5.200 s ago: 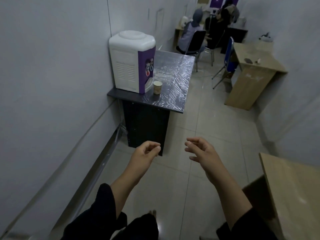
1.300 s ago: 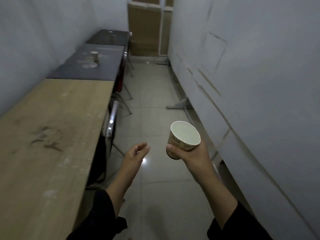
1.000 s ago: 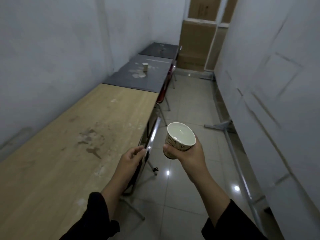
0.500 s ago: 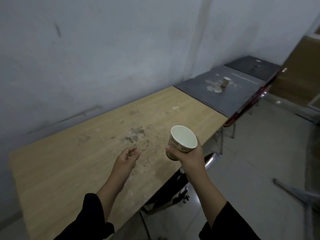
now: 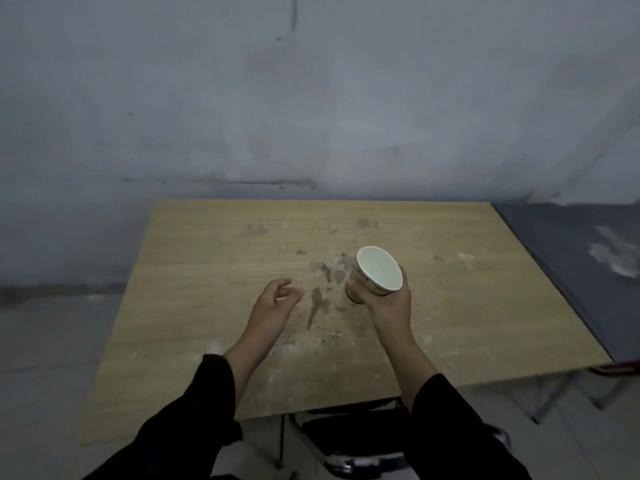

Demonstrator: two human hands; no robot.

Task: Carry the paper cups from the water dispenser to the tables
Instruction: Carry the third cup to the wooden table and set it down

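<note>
A paper cup (image 5: 378,275), white inside with brown print on its side, is gripped from below by my right hand (image 5: 389,303). It is tilted with its mouth towards me and hangs above the middle of a stained wooden table (image 5: 194,306). Whether it holds water I cannot tell. My left hand (image 5: 275,304) hovers over the table to the left of the cup, fingers loosely curled and holding nothing. Neither the water dispenser nor any other cup is in sight.
A grey wall (image 5: 311,98) stands right behind the table. A dark grey table (image 5: 568,258) with pale smears adjoins on the right. A black chair (image 5: 349,438) is tucked under the wooden table's near edge, with folding metal legs (image 5: 554,403) at the lower right.
I have turned left to face the wooden table squarely. My right hand with the cup now hangs over the tabletop's middle; the far cup on the dark table has left the view.
</note>
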